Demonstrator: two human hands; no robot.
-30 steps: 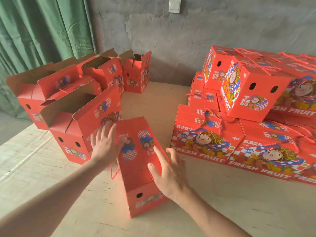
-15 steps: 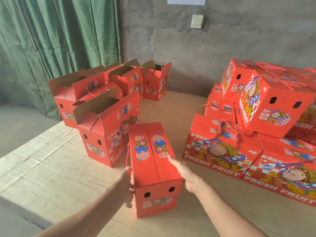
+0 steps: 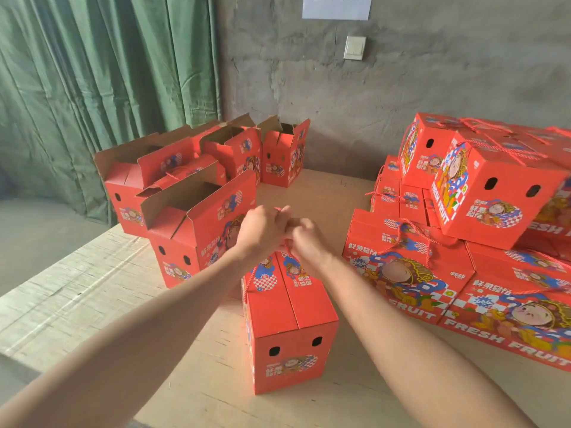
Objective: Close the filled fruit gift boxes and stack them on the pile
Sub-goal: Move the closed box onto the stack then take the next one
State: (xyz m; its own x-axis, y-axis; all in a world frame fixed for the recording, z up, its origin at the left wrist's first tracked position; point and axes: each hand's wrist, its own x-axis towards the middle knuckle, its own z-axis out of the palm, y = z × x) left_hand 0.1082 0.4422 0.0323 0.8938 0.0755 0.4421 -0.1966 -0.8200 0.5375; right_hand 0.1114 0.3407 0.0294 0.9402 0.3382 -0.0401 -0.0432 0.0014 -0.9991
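Observation:
A closed red fruit gift box (image 3: 290, 319) stands on the wooden table (image 3: 92, 291) in front of me, its two top flaps folded flat. My left hand (image 3: 262, 230) and my right hand (image 3: 306, 239) meet above its far end, fingers curled round the red rope handle (image 3: 247, 281) that runs down the box's left side. To the right lies the pile of closed boxes (image 3: 482, 211), stacked in layers, with rope handles draped over them.
Several open boxes (image 3: 197, 223) with raised flaps stand at the left and back of the table. A green curtain (image 3: 92, 72) hangs behind them and a grey concrete wall (image 3: 401, 88) runs along the back. The table's edge is at the lower left.
Both hands left the box's sides and came together above its top, taking hold of the rope handle. The view has tilted upward.

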